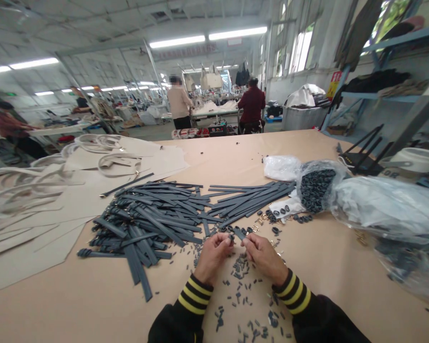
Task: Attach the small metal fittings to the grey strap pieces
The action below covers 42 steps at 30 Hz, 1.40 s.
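Note:
My right hand [266,257] is closed on the end of a dark grey strap [239,233], its thumb on top. Close beside it, my left hand [212,255] pinches a small dark piece [230,237] that looks like a strap loop; the fingers partly hide it. A gap separates the two hands. Small dark cut bits [240,267] lie scattered between and below them. Just beyond are loose dark loops [275,230] and gold-coloured buckles [260,220]. A fan of plain dark straps [252,200] lies farther back.
A large heap of dark straps [157,214] lies to the left. Beige panels with handles [75,190] cover the far left. On the right are a clear bag of loops [318,186], a large plastic bag [386,205] and a black router [361,159]. Several people work in the background.

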Available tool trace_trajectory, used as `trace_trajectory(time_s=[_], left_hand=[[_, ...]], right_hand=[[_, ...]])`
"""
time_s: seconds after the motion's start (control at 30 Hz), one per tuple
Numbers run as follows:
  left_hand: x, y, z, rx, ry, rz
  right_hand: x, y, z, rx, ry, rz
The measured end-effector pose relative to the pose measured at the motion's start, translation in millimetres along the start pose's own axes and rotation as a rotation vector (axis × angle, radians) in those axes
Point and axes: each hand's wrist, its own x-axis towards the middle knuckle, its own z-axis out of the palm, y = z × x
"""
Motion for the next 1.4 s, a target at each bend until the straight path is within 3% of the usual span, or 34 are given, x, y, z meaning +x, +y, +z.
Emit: trace_trajectory(time_s=[0.1, 0.27, 0.43, 0.57, 0.73, 1.0, 1.27, 1.4], left_hand=[[-8, -1, 1.8, -0.293, 0.035, -0.078], [-11, -2, 3.6, -0.362, 0.039, -0.097], [-11, -8, -0.5, -0.224, -0.037, -0.063], [-13, -14, -4.9, -0.021, -0.15, -0.004], [-16, -14, -2.7, -0.019, -0.201, -0.023], [-22, -12, -3.4, 0.038, -0.263, -0.013], [-22, -11, -2.3, 0.171, -0.172, 0.029], [-26, -13, 3.4, 0.121, -0.215, -0.027]], right_hand=[[-2, -1, 2, -0.097, -0.005, -0.028], [-2, -1, 3, -0.255, -0.069, -0.076], [-2, 0, -7, -0.327, -0.134, -0.078], [-2, 0, -21, -0.316, -0.266, -0.086], [-3, 0, -30, -0.257, -0.415, -0.021], [-3, 4, -27, -0.38, -0.421, -0.105], [-3, 2, -21, -0.337, -0.39, -0.08], [-3, 3, -15, -0.36, -0.4, -0.101]])
